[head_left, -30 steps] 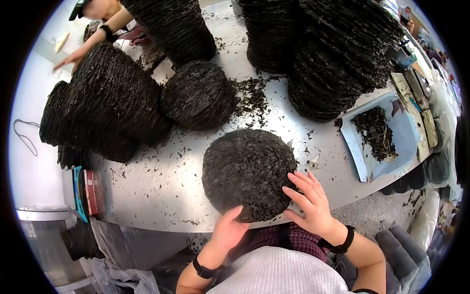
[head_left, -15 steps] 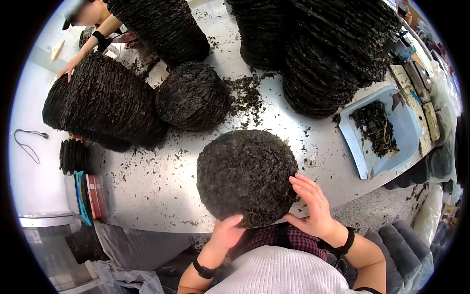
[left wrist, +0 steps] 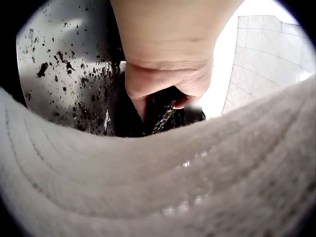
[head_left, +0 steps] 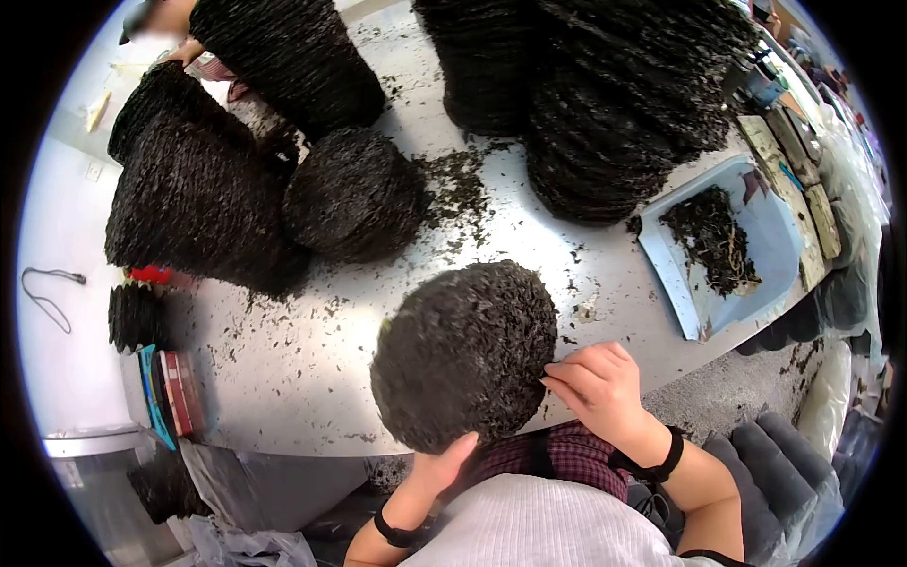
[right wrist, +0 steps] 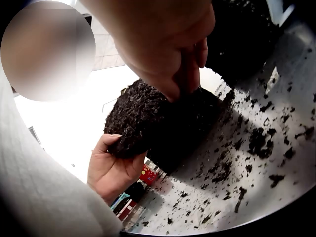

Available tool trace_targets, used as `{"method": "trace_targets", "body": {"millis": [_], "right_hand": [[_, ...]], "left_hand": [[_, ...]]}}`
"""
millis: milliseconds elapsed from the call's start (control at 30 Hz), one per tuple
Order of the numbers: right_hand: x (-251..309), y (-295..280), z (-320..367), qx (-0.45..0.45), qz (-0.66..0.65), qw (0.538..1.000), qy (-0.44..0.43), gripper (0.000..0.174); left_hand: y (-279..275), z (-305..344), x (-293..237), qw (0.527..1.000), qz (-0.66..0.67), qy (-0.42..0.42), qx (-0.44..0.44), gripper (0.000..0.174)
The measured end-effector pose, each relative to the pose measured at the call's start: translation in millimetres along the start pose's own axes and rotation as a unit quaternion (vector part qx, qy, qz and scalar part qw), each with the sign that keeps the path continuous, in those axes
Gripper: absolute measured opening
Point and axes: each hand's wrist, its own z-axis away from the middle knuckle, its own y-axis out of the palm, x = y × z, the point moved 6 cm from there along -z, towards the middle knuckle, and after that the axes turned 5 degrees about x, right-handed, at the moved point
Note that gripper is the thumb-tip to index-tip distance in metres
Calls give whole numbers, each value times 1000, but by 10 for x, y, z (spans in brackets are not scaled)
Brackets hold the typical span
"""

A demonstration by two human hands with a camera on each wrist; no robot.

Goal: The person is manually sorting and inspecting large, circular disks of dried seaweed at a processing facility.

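A dark, rough, round bundle [head_left: 463, 354] of thin leafy layers stands tilted at the table's near edge. My left hand [head_left: 442, 465] holds its lower left side, thumb over the rim and the other fingers hidden behind it. At the bundle's right rim, the thumb and fingertips of my right hand [head_left: 600, 392] are pinched together. The right wrist view shows the right hand [right wrist: 173, 54] at the bundle [right wrist: 133, 116], with the left hand [right wrist: 116, 170] gripping its far side. Much of the left hand [left wrist: 168, 74] is hidden by a sleeve in the left wrist view.
Tall dark stacks [head_left: 198, 203] [head_left: 624, 113] and a short round one [head_left: 354, 194] stand farther back. Loose flakes lie over the metal table [head_left: 302, 378]. A blue dustpan [head_left: 779, 236] with scraps is at right, small boxes [head_left: 175, 392] at left. Another person's hand [head_left: 187, 52] touches a stack.
The bundle has tilted from lying nearly level. My right hand's spread fingers have come together in a pinch at its rim. At the far left, the other person's stacks have shifted.
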Motion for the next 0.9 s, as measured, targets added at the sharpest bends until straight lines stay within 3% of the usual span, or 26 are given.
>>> {"method": "trace_targets", "body": {"millis": [67, 167, 300, 333, 367, 400, 433, 500, 567, 600, 633, 700, 733, 867, 900], "right_hand": [[12, 38, 8, 18, 52, 998, -8, 16], [3, -7, -5, 33, 44, 998, 35, 11], [-397, -213, 179, -56, -216, 956, 192, 6], [-631, -305, 331, -129, -246, 924, 263, 5], [-863, -416, 451, -257, -378, 831, 317, 4], [-1289, -465, 705, -324, -415, 762, 376, 19], [-1415, -498, 733, -428, -502, 646, 385, 42], [-1389, -446, 739, -375, -514, 651, 415, 60], [-880, -288, 466, -170, -431, 813, 353, 62], [-557, -232, 280, -50, -323, 918, 224, 64], [-211, -124, 133, 68, -198, 975, 80, 65], [350, 36, -156, 150, -62, 985, -60, 64], [401, 198, -158, 157, -80, 983, -58, 64], [497, 523, -156, 155, -115, 979, -61, 58], [534, 545, -148, 152, -110, 980, -67, 57]], "left_hand": [[128, 2, -149, 991, -123, 40, 25, 50], [141, -50, -90, 998, -52, 19, 8, 49], [149, -138, -32, 963, 258, -82, -13, 46], [86, -121, 28, 956, 277, -95, -18, 47], [70, -118, 4, 952, 292, -86, -19, 43], [80, -113, -13, 949, 306, -76, -22, 39], [91, -120, -33, 945, 321, -65, -25, 36], [99, -129, -62, 950, 305, -60, -31, 38], [97, -120, -61, 949, 309, -56, -17, 40], [129, -129, -88, 951, 304, -60, -16, 46], [145, -143, -93, 960, 274, -58, -17, 47], [162, -132, -85, 974, 217, -58, -21, 50], [163, -112, -59, 975, 207, -76, -6, 58], [129, -94, -324, 991, 62, 70, 91, 83], [77, -84, -315, 995, 58, 52, 68, 82]]}}
